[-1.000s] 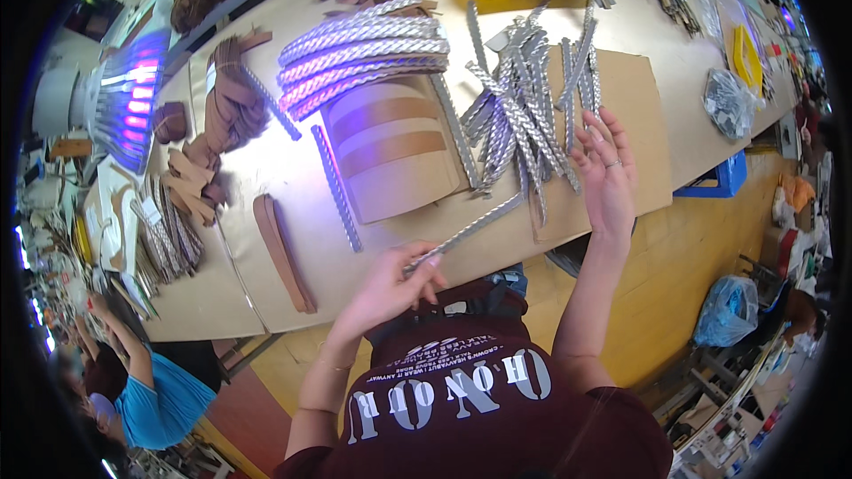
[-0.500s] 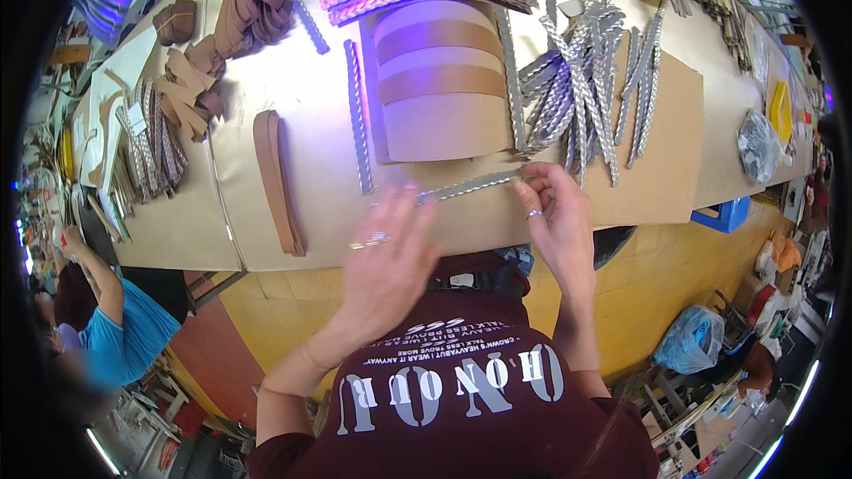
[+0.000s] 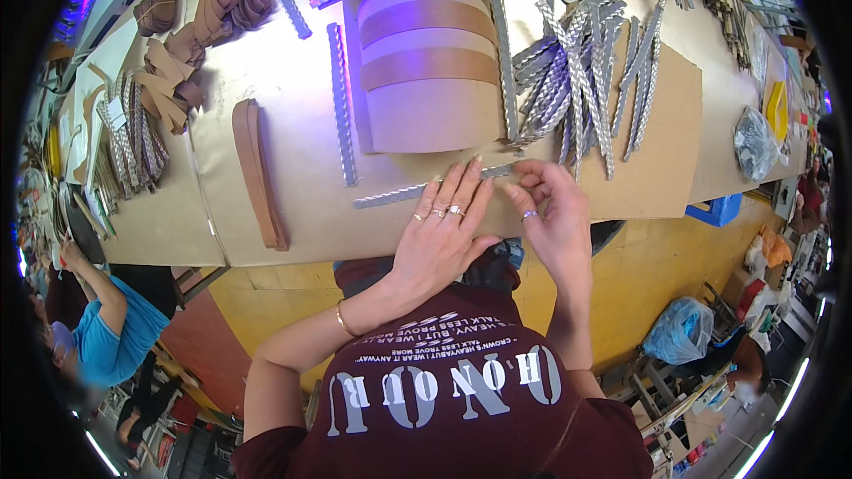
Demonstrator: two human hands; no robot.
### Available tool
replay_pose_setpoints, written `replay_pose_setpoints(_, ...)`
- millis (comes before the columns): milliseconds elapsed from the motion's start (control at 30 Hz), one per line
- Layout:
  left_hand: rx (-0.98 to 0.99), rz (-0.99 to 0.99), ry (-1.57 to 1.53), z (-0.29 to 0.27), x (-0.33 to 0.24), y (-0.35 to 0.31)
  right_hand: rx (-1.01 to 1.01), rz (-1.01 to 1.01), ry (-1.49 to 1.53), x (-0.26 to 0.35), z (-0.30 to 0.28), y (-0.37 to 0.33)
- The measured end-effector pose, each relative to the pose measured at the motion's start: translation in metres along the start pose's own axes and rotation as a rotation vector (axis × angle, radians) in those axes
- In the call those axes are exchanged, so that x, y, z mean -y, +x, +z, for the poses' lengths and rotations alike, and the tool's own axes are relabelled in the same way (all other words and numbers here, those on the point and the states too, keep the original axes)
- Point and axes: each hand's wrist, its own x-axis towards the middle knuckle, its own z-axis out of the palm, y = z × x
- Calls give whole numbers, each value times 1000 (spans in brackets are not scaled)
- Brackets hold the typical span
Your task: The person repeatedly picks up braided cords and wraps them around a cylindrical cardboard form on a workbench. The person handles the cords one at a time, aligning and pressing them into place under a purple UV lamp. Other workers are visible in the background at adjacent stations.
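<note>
- Braided silver strip (image 3: 388, 196) lying slightly slantwise on the near side of the counter (image 3: 328, 229), just nearer than the curved tan form (image 3: 430, 120) with two brown bands (image 3: 430, 68).
- Left hand (image 3: 444, 244) flat and unclenched, fingers outstretched across the strip's middle.
- Right hand (image 3: 557, 211) half-curled at the strip's right end; pinching or merely touching, cannot tell.
- Farther right, heap of braided strips (image 3: 543, 106), near a cardboard sheet (image 3: 666, 151).
- At left, folded brown strap (image 3: 256, 168).

Tan tabletop (image 3: 302, 124): folded brown strap (image 3: 257, 177), silver braided strips (image 3: 341, 106), cardboard sheet (image 3: 670, 124).
</note>
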Motion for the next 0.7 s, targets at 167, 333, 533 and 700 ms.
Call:
replay_pose_setpoints(167,-5,1,10,1,-2,1,-27,-7,-32,1,6,6)
replay_pose_setpoints(333,-12,-10,16,1,-4,1,-54,-56,-68,4,9,8)
replay_pose_setpoints(533,-70,-37,-5,5,-10,4,-48,-20,-28,4,8,8)
replay_pose_setpoints(700,-61,-46,56,6,-13,5,-54,-44,-31,4,8,9)
